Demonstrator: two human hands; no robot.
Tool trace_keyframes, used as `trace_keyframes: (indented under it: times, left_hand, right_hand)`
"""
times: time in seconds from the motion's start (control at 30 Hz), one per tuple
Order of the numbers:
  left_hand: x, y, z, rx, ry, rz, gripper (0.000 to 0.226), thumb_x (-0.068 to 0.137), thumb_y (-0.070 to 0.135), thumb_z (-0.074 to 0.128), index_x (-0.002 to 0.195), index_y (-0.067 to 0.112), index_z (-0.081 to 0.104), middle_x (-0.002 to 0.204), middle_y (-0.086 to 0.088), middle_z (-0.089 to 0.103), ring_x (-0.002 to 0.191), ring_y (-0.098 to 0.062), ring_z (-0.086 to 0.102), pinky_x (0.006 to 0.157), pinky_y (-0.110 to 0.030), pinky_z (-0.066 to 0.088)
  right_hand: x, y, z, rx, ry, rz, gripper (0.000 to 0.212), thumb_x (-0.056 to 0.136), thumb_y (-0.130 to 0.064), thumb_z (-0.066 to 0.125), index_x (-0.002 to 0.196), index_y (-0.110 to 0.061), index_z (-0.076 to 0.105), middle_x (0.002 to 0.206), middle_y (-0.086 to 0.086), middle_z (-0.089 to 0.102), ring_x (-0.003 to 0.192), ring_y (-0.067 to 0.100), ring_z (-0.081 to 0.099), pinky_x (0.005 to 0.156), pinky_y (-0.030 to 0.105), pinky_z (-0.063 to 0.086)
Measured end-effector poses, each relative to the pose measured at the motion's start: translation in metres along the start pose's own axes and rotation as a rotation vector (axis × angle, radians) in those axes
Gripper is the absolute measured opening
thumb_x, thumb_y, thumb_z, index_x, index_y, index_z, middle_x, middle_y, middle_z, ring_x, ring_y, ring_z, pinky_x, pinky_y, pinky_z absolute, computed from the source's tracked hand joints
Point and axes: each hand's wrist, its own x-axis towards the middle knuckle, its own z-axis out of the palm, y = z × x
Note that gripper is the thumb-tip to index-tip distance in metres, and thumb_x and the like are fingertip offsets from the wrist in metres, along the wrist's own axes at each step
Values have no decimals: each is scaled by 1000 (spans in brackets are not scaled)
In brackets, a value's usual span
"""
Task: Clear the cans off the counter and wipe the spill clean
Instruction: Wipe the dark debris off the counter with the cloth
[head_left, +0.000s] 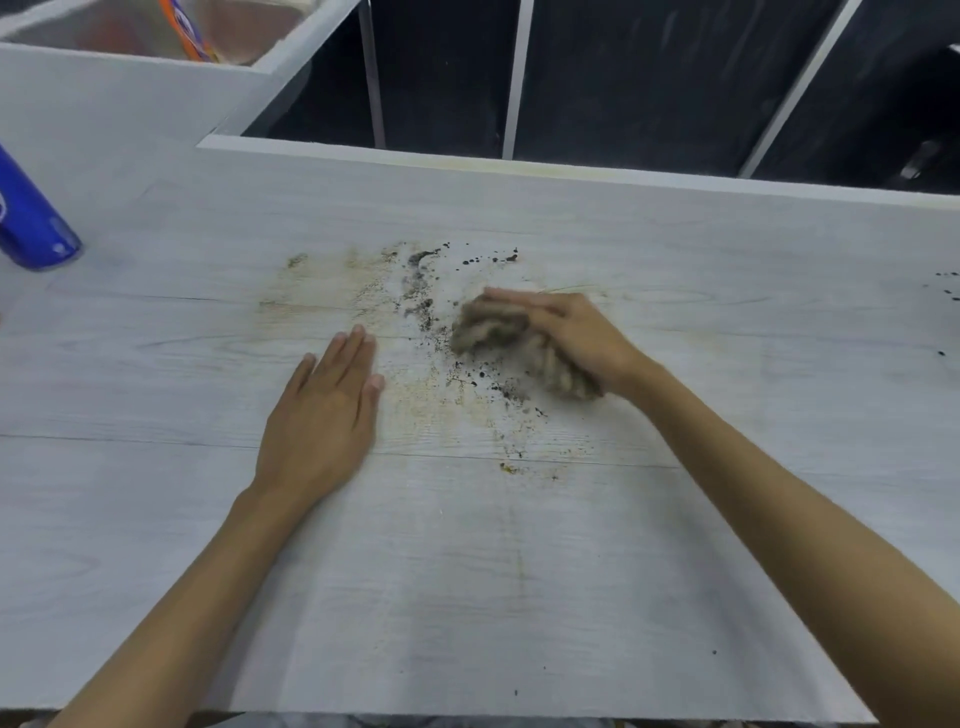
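While the right hand (569, 338) presses a crumpled tan cloth (511, 345) flat-fingered onto the dark, yellowish speckled spill (415, 312) at frame centre, the left hand (324, 415) lies open on the pale wood-grain counter (467, 597). Strokes should probably gather crumbs inward. One blue can (31, 223) remains at far left.

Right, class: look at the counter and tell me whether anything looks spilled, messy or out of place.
Yes. A yellowish smear with dark specks spreads across the counter, and the right hand presses a cloth on it. More specks lie far right. A blue can sits at the left edge.
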Motion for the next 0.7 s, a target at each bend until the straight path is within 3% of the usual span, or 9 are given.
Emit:
trace_keyframes:
  times: [0.03, 0.1, 0.2, 0.27, 0.33, 0.5, 0.6, 0.7]
  left_hand:
    - [0, 0, 0, -3, -1, 2, 63, 90, 42, 6, 147, 17, 17, 156, 6, 11, 143, -4, 5, 116, -26, 2]
    - [1, 1, 0, -4, -4, 4, 63, 90, 42, 6, 147, 17, 16, 156, 7, 10, 144, -4, 4, 116, -25, 1]
    - [1, 0, 0, -7, -3, -2, 63, 90, 42, 6, 147, 17, 16, 156, 7, 10, 144, -4, 5, 116, -25, 1]
    - [1, 0, 1, -12, -6, -4, 63, 90, 42, 6, 147, 18, 16, 156, 7, 10, 143, -3, 4, 116, -25, 0]
    - [2, 0, 1, -9, -8, -8, 63, 90, 42, 5, 147, 18, 15, 156, 8, 8, 143, -2, 3, 115, -23, -2]
    - [3, 1, -1, -18, -16, -10, 63, 90, 42, 5, 147, 19, 15, 157, 8, 8, 143, -1, 2, 115, -22, -3]
    - [2, 0, -3, -56, -17, -9, 62, 90, 43, 8, 147, 19, 16, 156, 8, 10, 142, -1, 2, 116, -24, -1]
    - [10, -2, -10, -197, -65, -9, 52, 99, 38, 19, 146, 18, 20, 156, 7, 13, 138, 4, 1, 117, -24, -1]
  right_hand:
    - [-1, 4, -19, 99, 95, 37, 33, 99, -18, 39, 125, -21, 57, 96, -11, 70, 73, -8, 63, 61, 5, 48]
    - [3, 19, -56, 158, 323, 108, 32, 97, -19, 41, 122, -19, 62, 106, -7, 69, 85, -2, 63, 68, 5, 46]
    - [19, 55, -78, -232, 464, 278, 36, 96, -22, 41, 129, -14, 54, 130, 7, 57, 108, 17, 56, 94, 27, 42]
    - [31, 69, -73, -476, 465, 326, 42, 94, -19, 41, 136, -10, 44, 142, 13, 42, 126, 28, 43, 100, 34, 35]
    - [45, 64, -60, -513, 453, 298, 45, 94, -17, 40, 137, -9, 39, 143, 14, 36, 132, 28, 35, 101, 35, 33]
    - [52, 26, -7, -524, 277, 49, 38, 94, -18, 39, 131, -19, 44, 128, 9, 48, 117, 21, 46, 95, 41, 42]
    - [31, 4, 28, -503, 154, -98, 42, 94, -12, 41, 136, -16, 41, 132, 7, 47, 117, 15, 43, 95, 29, 38]
    - [14, 0, 38, -476, 9, -161, 50, 92, -12, 48, 141, -14, 38, 149, 4, 37, 140, 15, 28, 110, 26, 26]
